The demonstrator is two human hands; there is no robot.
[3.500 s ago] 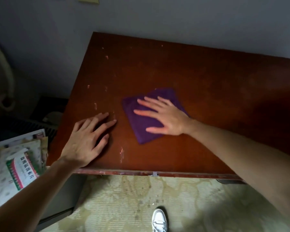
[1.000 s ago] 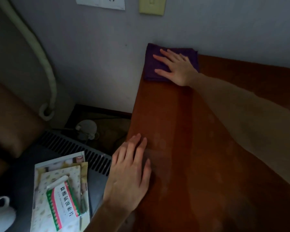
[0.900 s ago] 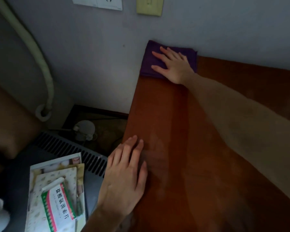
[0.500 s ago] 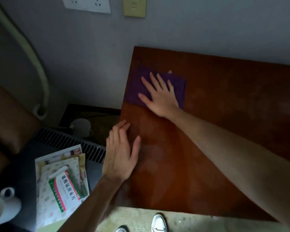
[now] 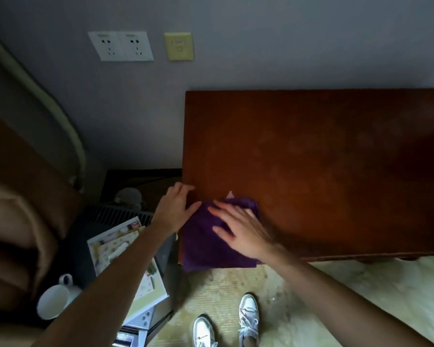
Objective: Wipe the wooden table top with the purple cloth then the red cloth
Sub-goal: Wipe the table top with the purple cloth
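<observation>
The purple cloth (image 5: 206,244) lies flat at the near left corner of the wooden table top (image 5: 311,159), its front edge hanging slightly past the table's front edge. My right hand (image 5: 241,229) presses flat on the cloth with fingers spread. My left hand (image 5: 177,209) rests open on the table's left edge, its thumb touching the cloth's left side. No red cloth is in view.
To the left of the table a dark low unit holds papers and booklets (image 5: 125,251) and a white mug (image 5: 54,300). Wall sockets (image 5: 122,46) and a yellow switch plate (image 5: 179,46) are on the wall behind. My white shoes (image 5: 247,319) stand on the pale floor.
My right hand has dragged the purple cloth from the far left corner down the left side to the near left corner. My left hand slid back along the left edge.
</observation>
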